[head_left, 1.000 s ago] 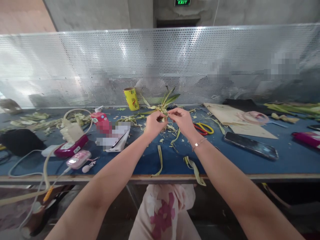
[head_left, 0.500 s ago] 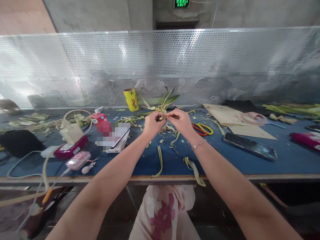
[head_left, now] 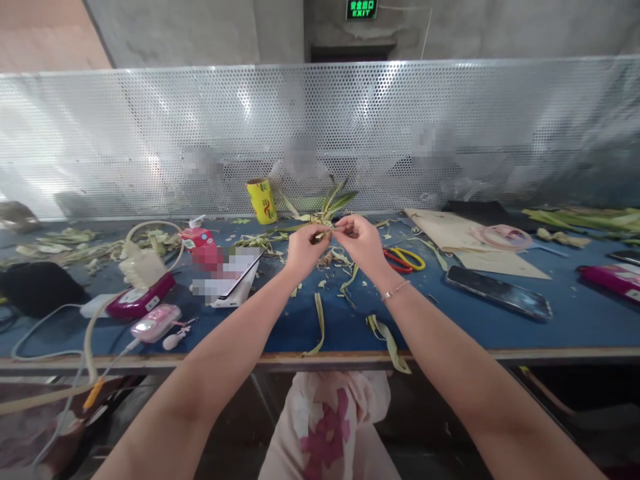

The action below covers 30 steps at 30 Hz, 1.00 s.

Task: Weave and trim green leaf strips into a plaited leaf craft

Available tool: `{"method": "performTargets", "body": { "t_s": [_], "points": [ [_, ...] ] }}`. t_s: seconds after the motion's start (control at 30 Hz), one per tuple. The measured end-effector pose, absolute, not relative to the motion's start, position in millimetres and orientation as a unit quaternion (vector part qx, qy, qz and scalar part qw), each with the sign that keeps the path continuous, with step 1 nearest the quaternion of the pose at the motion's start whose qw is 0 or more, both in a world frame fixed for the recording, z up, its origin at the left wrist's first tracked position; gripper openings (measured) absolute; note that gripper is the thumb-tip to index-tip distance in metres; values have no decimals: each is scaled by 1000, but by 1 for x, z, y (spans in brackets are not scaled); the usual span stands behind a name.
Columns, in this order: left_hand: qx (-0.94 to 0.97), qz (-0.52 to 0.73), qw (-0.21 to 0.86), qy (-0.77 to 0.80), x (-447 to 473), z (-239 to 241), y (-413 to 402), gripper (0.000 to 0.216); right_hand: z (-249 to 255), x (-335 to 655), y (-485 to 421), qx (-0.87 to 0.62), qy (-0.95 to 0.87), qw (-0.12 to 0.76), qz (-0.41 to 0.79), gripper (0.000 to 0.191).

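Observation:
My left hand (head_left: 307, 248) and my right hand (head_left: 362, 241) meet above the middle of the blue table, fingertips nearly touching. Each is closed in a pinch, but the small thing between the fingers is hidden. Just behind them stands a tuft of long green leaves (head_left: 341, 201), its base partly covered by my fingers. Below the hands lie leaf scraps (head_left: 330, 259) and curled leaf strips (head_left: 320, 320). Red-and-yellow-handled scissors (head_left: 407, 260) rest right of my right hand.
A yellow printed roll (head_left: 262, 201) stands before a perforated metal screen (head_left: 340, 107). At left are a red bottle (head_left: 200, 245), a tilted phone (head_left: 235, 273), a pink device (head_left: 157, 323) and cables. Rightward lie a dark phone (head_left: 499, 293) and brown cardboard (head_left: 450, 230).
My right hand's fingers have lifted and loosened slightly, while its thumb and index stay near the left fingertips. The view has shifted a little; the table things stay put.

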<state>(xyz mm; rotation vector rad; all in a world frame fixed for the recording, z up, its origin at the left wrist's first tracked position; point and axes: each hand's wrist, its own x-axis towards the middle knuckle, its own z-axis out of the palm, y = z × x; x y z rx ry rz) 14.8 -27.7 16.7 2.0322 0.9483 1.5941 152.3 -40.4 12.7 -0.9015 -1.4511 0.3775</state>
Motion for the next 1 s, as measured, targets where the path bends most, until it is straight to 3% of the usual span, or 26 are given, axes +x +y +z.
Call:
{"method": "performTargets", "body": {
  "t_s": [0.67, 0.8, 1.0],
  "points": [
    [727, 575, 142, 348, 22, 16, -38, 17, 5, 143, -39, -467, -646, 601, 60, 8],
    [695, 599, 193, 347, 24, 12, -36, 15, 4, 144, -37, -451, -654, 606, 36, 10],
    [598, 628, 336, 367, 26, 5, -26, 13, 4, 151, -31, -429, -655, 594, 185, 14]
  ]
}}
